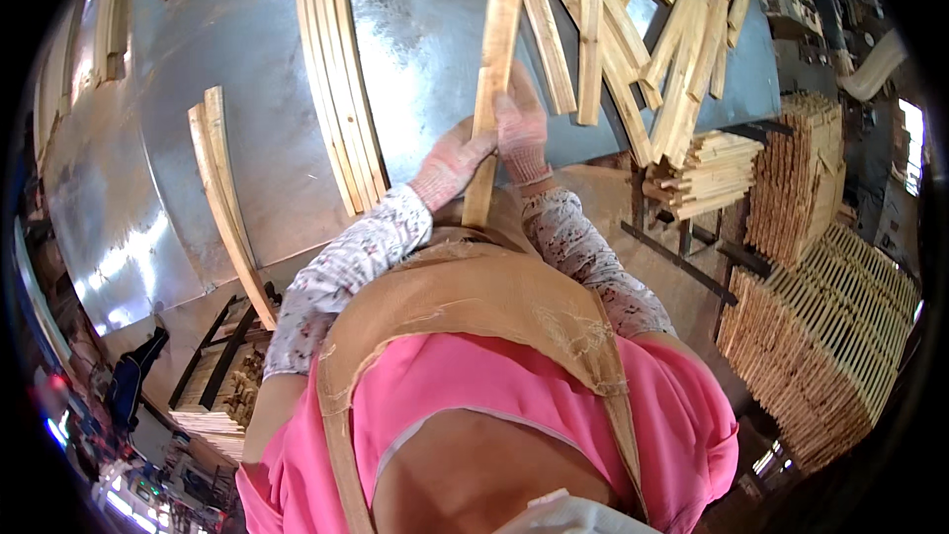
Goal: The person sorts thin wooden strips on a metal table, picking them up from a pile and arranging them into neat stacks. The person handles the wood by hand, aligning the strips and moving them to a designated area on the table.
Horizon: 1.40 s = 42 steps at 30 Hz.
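Note:
Both my hands wear pinkish knit work gloves and are at one long pale wooden strip (497,25), which reaches from the far side of the metal table to my apron. My left hand (452,162) is closed on the strip's near part from the left, its thumb side against the wood. Just beyond, my right hand (521,127) grips the right edge, with fingers partly hidden behind the strip. The strip's near end (478,203) comes down to the tan apron (465,287).
A row of strips (336,79) lies on the metal table (237,20) to the left, with a pair (222,178) overhanging the near edge. A jumbled heap (682,49) lies at far right. Stacked strips (820,336) stand right of me; another stack (232,376) is at lower left.

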{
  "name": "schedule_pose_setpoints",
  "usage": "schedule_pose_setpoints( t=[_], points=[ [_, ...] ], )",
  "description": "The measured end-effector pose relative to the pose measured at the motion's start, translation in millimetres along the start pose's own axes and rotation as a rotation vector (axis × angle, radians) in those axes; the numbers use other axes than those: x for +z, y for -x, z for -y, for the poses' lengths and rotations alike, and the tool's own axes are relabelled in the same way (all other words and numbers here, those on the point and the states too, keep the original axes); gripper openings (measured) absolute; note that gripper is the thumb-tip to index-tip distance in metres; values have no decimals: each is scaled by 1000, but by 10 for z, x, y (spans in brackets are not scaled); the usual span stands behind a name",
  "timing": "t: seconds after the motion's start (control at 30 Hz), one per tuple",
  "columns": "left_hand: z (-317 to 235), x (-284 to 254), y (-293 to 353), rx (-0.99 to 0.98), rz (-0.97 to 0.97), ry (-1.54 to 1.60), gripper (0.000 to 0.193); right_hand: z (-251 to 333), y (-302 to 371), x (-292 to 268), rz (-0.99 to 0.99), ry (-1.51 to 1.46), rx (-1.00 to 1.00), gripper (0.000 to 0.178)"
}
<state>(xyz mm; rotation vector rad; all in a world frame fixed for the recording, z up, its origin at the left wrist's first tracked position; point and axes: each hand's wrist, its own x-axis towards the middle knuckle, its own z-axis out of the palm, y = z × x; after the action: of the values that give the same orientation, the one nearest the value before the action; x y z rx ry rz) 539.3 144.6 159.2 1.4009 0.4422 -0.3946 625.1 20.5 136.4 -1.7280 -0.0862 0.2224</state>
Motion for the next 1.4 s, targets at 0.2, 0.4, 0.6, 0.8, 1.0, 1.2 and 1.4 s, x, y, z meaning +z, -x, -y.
schedule_pose_setpoints(
  t=[0.2, 0.4, 0.6, 0.8, 1.0, 1.2, 1.4],
  points=[
    [-572, -549, 109, 18, -351, 311, 53, 60, -1238, -291, -93, 1127, -187, 74],
    [-43, -1883, 610, -185, -737, -460, 75, -393, -1176, -163, 327, 515, -70, 76],
    [425, -1960, 1208, -299, -768, -485, 72, 148, 79, 754, 672, 519, 200, 70],
    [614, -1386, 1080, -129, -686, -692, 80, 109, 331, 984, 821, 830, 75, 72],
    [794, -1564, 1153, -27, -860, -716, 66, 106, -442, -794, -151, 1272, -135, 95],
    [50, -783, 277, 284, -497, -561, 69, -206, -392, -1277, -208, 668, 102, 72],
    [-328, 208, -755, -105, -148, 245, 50, -74, -543, -1131, 43, 712, -188, 68]
  ],
)
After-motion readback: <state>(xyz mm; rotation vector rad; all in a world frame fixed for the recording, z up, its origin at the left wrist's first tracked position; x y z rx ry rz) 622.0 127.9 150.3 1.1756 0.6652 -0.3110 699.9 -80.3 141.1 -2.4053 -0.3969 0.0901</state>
